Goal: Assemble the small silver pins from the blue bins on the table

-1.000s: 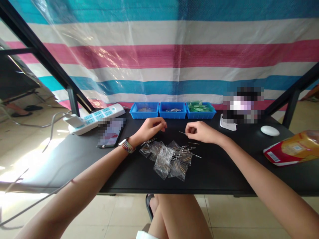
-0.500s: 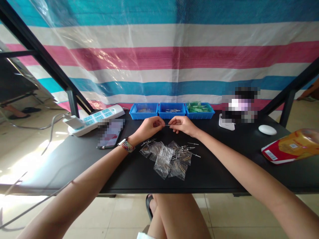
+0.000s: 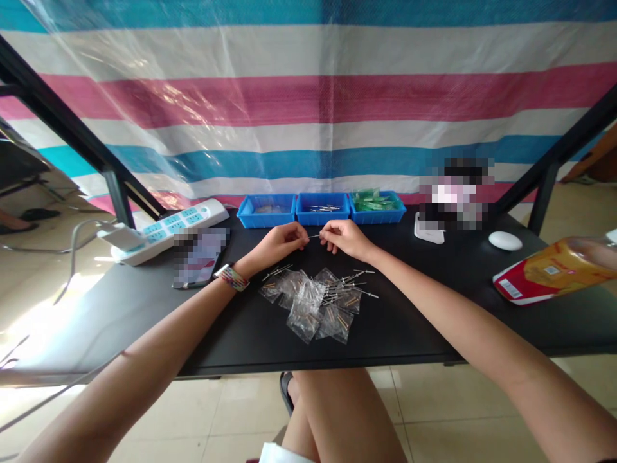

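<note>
Head view: the right hand point(image 3: 348, 239) pinches a pin point(image 3: 313, 236) beyond the bags point(image 3: 308, 303), its end at the left hand point(image 3: 285, 243), whose narrowed fingers' hold I cannot tell; I judge this two-handed positioning, next needing steadiness.

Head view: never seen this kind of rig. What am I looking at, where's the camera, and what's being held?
There is no machine here: a person works with two bare hands, and one head-worn camera looks forward and down at them. On the black table lies a pile of small clear bags with loose metal pins. Behind the hands stand three blue bins; the right one holds green packets. A power strip and phone lie to the left, a bottle to the right. The right hand pinches a thin metal piece reaching the left hand's fingertips; whether those grip it is too small to tell.
</note>
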Available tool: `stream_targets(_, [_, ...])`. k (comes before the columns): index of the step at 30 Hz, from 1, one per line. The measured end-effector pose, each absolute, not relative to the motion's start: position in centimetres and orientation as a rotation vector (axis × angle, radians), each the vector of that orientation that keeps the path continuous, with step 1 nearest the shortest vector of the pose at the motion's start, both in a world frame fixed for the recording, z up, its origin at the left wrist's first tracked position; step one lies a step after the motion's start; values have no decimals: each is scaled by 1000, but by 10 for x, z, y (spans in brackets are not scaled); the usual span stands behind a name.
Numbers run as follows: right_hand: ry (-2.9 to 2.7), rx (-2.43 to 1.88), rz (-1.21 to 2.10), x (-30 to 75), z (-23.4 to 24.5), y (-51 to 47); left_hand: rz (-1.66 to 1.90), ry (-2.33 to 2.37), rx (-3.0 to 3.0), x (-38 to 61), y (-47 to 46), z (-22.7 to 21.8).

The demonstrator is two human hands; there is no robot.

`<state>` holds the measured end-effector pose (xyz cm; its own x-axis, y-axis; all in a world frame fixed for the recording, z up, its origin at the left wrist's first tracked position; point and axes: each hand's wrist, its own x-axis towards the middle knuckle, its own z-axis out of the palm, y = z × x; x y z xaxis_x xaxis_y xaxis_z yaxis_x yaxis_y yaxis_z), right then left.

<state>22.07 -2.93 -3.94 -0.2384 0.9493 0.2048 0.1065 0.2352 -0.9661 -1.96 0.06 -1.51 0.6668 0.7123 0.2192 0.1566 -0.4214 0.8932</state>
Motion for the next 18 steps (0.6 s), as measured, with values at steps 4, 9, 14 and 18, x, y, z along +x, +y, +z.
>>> stream_targets(4, [-1540, -982, 1156, 221, -35, -33, 758, 680, 1936, -19, 2, -15])
stream_targets(9, [-1494, -957, 1212, 221, -29, -36, 757, 713, 1951, -19, 4, -18])
stream_targets(14, [-1478, -950, 1184, 221, -27, -39, 750, 731, 1959, -19, 5, -18])
stream_targets(18, [-1482, -964, 1166, 220, -25, -40, 750, 732, 1971, -18, 3, -17])
